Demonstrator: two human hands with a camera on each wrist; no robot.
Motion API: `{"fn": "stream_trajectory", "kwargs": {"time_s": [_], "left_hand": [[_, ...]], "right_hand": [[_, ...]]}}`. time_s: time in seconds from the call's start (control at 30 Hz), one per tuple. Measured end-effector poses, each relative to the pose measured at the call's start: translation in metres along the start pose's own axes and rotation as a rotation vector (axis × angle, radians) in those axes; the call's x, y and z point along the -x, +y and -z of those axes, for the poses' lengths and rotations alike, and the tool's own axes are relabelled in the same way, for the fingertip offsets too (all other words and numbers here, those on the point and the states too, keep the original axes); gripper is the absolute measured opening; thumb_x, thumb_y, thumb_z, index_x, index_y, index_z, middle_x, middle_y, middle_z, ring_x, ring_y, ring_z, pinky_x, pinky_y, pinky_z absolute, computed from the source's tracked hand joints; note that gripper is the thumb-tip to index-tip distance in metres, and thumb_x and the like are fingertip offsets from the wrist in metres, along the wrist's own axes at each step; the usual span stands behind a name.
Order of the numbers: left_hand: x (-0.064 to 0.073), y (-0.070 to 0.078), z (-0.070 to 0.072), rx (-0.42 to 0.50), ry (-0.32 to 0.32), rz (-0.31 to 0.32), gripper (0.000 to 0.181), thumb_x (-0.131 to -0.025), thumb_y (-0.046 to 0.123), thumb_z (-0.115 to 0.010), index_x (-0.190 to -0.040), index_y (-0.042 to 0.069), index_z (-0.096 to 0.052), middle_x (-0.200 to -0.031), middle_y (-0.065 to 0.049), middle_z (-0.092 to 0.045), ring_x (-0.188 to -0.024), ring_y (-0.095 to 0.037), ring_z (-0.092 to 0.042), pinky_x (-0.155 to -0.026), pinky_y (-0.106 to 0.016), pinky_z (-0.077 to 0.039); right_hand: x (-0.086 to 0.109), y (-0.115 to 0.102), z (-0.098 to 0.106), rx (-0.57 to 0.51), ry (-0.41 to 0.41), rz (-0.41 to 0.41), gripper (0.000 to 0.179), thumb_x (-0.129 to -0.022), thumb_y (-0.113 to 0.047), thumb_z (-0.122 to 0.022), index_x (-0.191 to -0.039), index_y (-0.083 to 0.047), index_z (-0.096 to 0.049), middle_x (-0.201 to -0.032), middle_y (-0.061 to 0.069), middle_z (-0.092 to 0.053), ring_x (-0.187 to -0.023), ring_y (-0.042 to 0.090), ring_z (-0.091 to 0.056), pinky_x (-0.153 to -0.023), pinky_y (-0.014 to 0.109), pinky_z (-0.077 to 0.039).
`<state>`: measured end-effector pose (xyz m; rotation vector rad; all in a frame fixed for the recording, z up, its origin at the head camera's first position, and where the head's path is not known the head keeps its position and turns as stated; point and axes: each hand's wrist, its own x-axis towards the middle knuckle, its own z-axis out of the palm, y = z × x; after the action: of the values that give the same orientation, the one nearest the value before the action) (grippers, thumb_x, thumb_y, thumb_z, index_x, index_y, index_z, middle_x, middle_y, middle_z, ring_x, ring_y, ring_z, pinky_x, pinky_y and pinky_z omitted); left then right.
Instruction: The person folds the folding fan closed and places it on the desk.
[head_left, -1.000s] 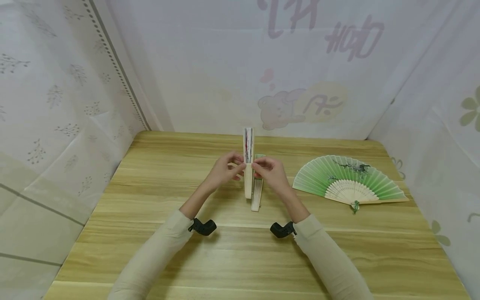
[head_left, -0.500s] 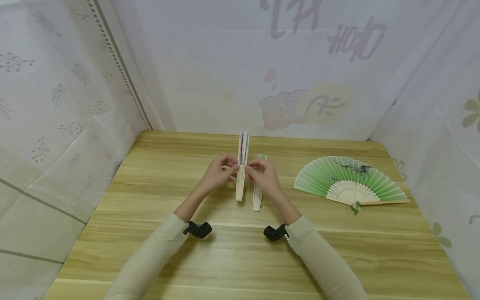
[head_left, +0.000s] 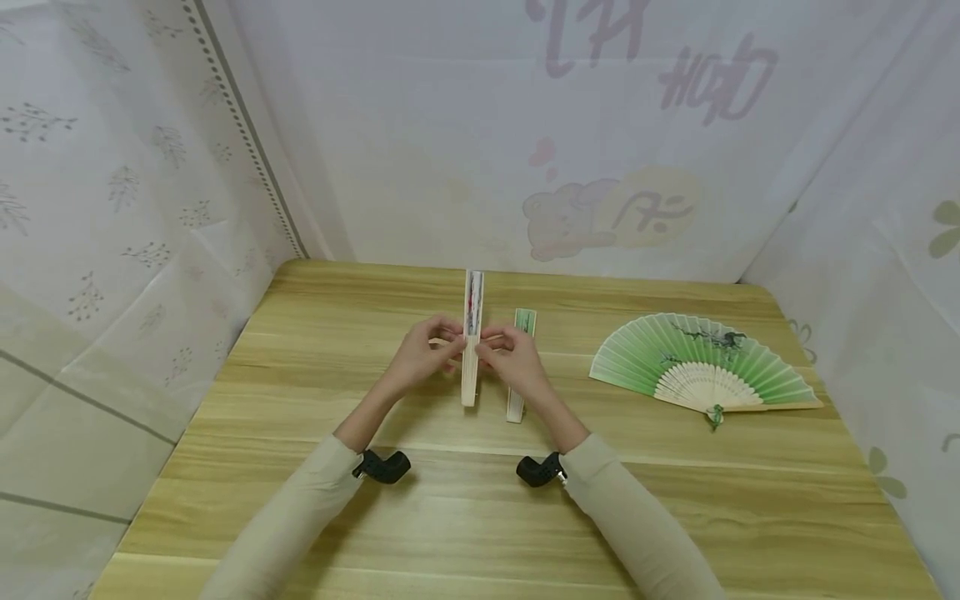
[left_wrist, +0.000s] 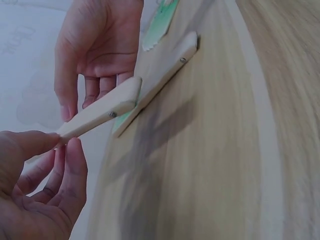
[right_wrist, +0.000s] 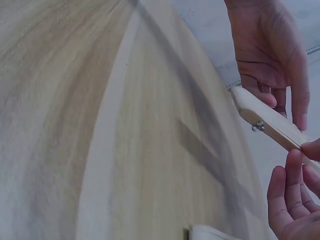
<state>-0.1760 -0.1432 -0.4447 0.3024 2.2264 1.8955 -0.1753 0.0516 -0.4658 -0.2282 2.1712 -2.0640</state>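
Observation:
A folded hand fan (head_left: 469, 371) with pale wooden ribs and a white leaf marked in red and grey is held lengthwise, away from me. My left hand (head_left: 424, 352) pinches its left side about mid-length, thumb on top. On the opposite side my right hand (head_left: 516, 360) pinches it at the same height. In the left wrist view the folded fan (left_wrist: 102, 106) is above the table, its metal pivot pin showing near the rib end. A second folded fan (head_left: 515, 405), with a green leaf, lies on the table, partly hidden by my right hand.
An open green fan (head_left: 701, 358) with a dark painted branch and a green tassel lies on the right of the wooden table (head_left: 465, 517). Patterned cloth (head_left: 420, 150) hangs behind the table and along both sides.
Both hands have carried the folded white fan leftward and slightly nearer, away from the folded green fan, which shows more now. The fans on the table stay put.

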Motion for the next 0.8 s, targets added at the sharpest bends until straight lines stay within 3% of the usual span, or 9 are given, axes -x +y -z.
{"fn": "stream_trajectory", "kwargs": {"time_s": [0.3,0.6,0.8], "left_hand": [[0.010,-0.007,0.012,0.016,0.003,0.013,0.030,-0.096,-0.003,-0.068,-0.123,-0.011,-0.057,-0.110,-0.027,-0.060,-0.087,-0.039,-0.069,-0.073,-0.053,-0.059],[0.018,-0.014,0.022,0.018,0.013,0.006,0.028,-0.096,-0.005,-0.067,-0.122,-0.014,-0.057,-0.107,-0.027,-0.060,-0.087,-0.043,-0.069,-0.070,-0.044,-0.061],[0.024,-0.019,0.028,0.012,0.017,0.012,0.030,-0.097,-0.004,-0.066,-0.123,-0.014,-0.056,-0.108,-0.026,-0.060,-0.085,-0.035,-0.069,-0.070,-0.039,-0.061]], "right_hand": [[0.000,0.004,-0.014,-0.080,-0.014,-0.028,0.023,-0.094,0.005,-0.070,-0.115,0.011,-0.064,-0.097,0.021,-0.068,-0.085,0.041,-0.070,-0.078,0.049,-0.059],[0.000,0.007,-0.022,-0.153,-0.061,-0.080,0.026,-0.092,0.005,-0.072,-0.117,0.009,-0.064,-0.101,0.019,-0.066,-0.083,0.029,-0.070,-0.078,0.045,-0.060],[0.000,0.010,-0.030,-0.192,-0.065,-0.115,0.027,-0.093,0.006,-0.071,-0.118,0.010,-0.063,-0.102,0.019,-0.067,-0.083,0.024,-0.069,-0.080,0.044,-0.060]]}}
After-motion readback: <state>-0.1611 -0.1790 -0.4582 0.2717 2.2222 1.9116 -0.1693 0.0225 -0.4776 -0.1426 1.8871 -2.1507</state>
